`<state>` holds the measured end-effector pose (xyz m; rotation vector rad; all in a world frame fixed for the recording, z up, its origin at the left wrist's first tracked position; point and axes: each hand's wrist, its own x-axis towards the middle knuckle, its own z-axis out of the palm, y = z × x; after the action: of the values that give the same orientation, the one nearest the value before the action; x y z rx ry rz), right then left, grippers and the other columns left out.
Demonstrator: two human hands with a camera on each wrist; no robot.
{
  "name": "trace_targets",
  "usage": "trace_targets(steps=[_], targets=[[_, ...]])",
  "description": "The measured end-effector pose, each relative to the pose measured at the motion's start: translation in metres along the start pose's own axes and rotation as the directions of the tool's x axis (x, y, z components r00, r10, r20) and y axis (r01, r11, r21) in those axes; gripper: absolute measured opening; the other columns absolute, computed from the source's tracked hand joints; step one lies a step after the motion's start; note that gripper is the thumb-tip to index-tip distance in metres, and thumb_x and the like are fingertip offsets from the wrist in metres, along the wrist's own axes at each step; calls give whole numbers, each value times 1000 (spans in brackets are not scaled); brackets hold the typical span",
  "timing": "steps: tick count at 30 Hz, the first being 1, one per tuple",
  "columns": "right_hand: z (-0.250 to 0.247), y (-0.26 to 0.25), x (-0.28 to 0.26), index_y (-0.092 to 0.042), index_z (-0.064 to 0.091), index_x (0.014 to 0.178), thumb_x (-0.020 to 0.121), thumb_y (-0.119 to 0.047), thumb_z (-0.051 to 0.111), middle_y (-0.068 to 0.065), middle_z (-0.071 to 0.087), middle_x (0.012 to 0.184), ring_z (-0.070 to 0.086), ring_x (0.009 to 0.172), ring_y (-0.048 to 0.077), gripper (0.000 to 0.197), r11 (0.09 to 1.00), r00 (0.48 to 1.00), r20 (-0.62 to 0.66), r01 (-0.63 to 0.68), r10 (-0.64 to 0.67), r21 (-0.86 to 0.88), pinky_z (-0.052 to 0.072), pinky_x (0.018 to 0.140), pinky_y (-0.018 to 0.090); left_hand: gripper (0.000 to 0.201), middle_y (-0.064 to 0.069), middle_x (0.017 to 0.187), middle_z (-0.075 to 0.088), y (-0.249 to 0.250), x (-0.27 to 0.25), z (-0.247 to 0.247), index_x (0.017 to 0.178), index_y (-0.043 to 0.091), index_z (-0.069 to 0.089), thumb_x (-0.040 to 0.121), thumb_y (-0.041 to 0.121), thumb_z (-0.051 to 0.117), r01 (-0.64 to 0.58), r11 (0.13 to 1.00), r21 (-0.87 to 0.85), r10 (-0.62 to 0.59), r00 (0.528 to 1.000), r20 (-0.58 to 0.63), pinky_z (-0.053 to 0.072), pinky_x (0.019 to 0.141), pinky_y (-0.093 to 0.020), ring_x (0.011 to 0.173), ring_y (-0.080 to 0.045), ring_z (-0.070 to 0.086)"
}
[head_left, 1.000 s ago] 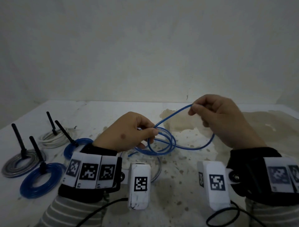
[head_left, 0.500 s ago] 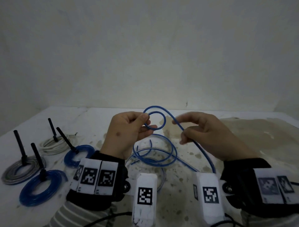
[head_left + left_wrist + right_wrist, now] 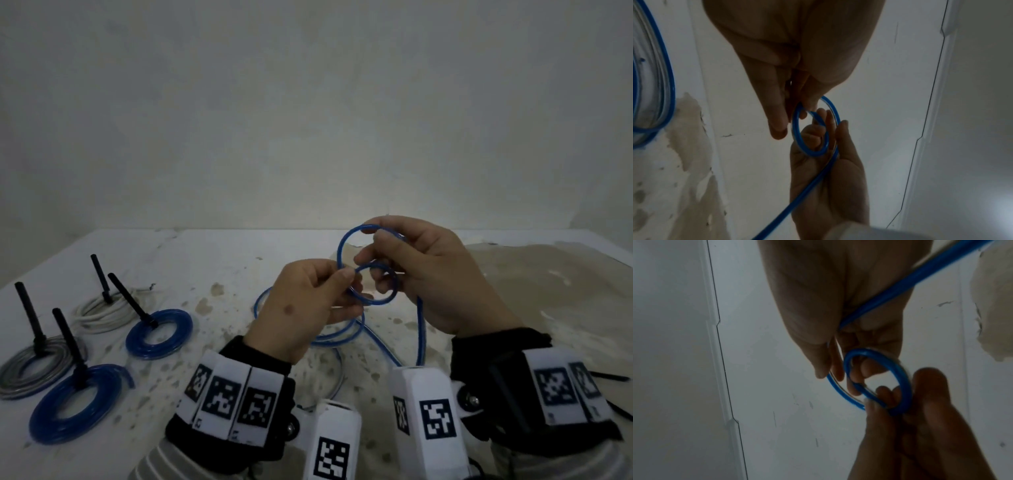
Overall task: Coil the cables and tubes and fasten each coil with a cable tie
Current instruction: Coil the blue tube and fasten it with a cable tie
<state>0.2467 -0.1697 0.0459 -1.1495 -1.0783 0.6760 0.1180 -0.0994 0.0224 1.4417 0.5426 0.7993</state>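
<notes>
A thin blue tube (image 3: 376, 301) is held above the white table (image 3: 205, 260) between both hands. My left hand (image 3: 349, 284) pinches a small loop of it between thumb and fingers. My right hand (image 3: 371, 243) grips a second, larger loop (image 3: 342, 246) just above and touches the small one. The rest of the tube (image 3: 339, 332) trails down and lies in loose turns on the table below. In the left wrist view my left hand (image 3: 797, 113) pinches the loop (image 3: 796, 134). In the right wrist view my right hand (image 3: 838, 374) holds the loop (image 3: 907, 386).
Several finished coils lie at the left: two blue (image 3: 159, 334) (image 3: 75, 404), one grey (image 3: 30, 370), one white (image 3: 102, 310), each with a black cable tie standing up. A loose black tie (image 3: 613, 377) lies at the right. A brown stain (image 3: 531, 274) covers the table's right side.
Both hands have risen and come together. My right hand has carried the tube round to the left hand and formed another small loop. More tube now hangs from the hands.
</notes>
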Motion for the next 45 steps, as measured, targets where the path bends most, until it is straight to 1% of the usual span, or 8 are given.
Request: trace_targets(steps=[3,6,14,17,25,34,41,45], targets=[[-5,-3,-2,-12,67,97,87,-30,50,9,73,87,65,70,19,27,999,998,53,-34,34,14,55,62,30,20,-2,65,69,2,2,-1,76,7,65,91,10,52,-42,999,-23,40,996,-79,55,61,-20,68,-16,69],[-8,0,-1,-19,69,94,90,-12,54,3,74,89,69,83,18,16,976,998,23,61,-58,-209,54,71,26,20,-1,60,68,4,4,-8,74,6,65,90,10,54,-70,997,-42,64,987,-147,54,58,-19,66,-16,70],[-1,5,-1,-11,66,91,89,0,54,7,70,75,46,48,9,17,980,999,39,22,-15,-197,41,50,19,19,0,59,66,3,6,-10,74,2,60,90,8,53,-80,981,-175,45,979,-197,54,56,-18,66,-19,70],[3,7,0,-13,65,90,87,-3,58,1,68,67,50,45,1,12,979,998,-29,52,-59,-199,40,51,12,17,-4,65,68,3,3,-7,77,2,58,91,9,52,-60,981,-185,37,992,-124,54,58,-19,71,-20,71],[-5,6,0,-12,70,86,85,-1,60,-4,64,56,50,48,4,15,976,997,-36,54,-63,-210,38,49,13,16,-3,93,70,5,-3,-10,93,20,65,92,11,52,-38,961,275,5,993,120,58,71,-27,89,-10,67],[0,7,-2,-21,70,77,83,-1,63,0,71,69,65,63,5,22,924,995,40,100,-92,-370,51,65,16,18,-2,80,75,13,-7,-17,99,19,68,86,9,61,-85,916,391,6,980,200,55,62,-20,74,-13,71],[-1,2,-3,-17,73,85,86,-13,61,-1,71,68,59,64,18,12,961,995,34,98,-92,-260,46,60,26,8,-11,76,74,19,-9,-21,83,6,64,76,4,66,-7,986,165,-30,975,221,57,60,-21,67,-18,71],[-9,3,-3,-9,71,83,88,-12,57,2,68,66,40,46,7,15,983,999,40,15,-8,-184,34,48,21,13,-8,68,71,17,-6,-22,76,5,65,64,9,67,-7,999,37,1,988,157,55,55,-18,66,-21,71]])
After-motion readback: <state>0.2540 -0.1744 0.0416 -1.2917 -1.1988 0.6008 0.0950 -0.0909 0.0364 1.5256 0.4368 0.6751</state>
